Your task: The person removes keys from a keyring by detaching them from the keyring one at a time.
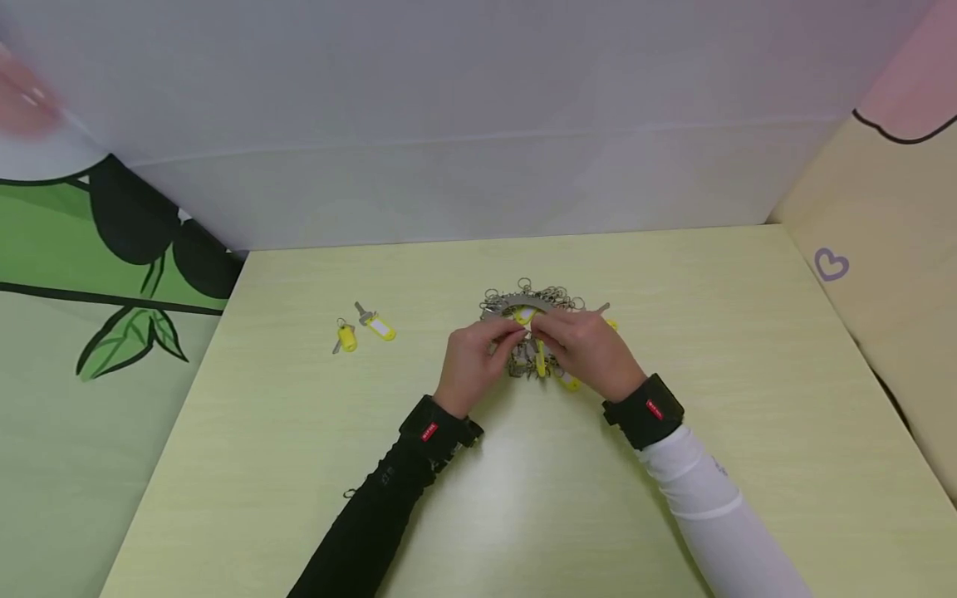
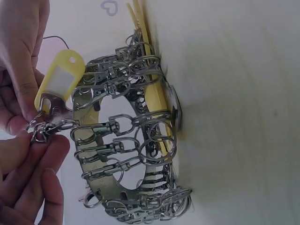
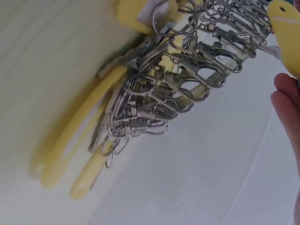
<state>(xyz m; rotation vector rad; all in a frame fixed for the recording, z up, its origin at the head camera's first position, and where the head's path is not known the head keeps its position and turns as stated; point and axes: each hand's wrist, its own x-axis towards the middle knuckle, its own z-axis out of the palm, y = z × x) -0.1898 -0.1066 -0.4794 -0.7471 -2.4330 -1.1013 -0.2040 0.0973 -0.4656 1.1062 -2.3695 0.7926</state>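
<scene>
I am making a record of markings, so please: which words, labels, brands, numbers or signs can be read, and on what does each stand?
No word or number can be read.
Purple heart sign: right wall.
Red label, left wristband: too small.
Red label, right wristband: too small.
Marks, black sleeve and white sleeve: too small.
Yellow key tags, white inserts: no readable writing.

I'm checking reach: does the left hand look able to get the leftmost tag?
Probably yes: only another tag lies between the left hand and leftmost tag, though the hand pinches a clip.
</scene>
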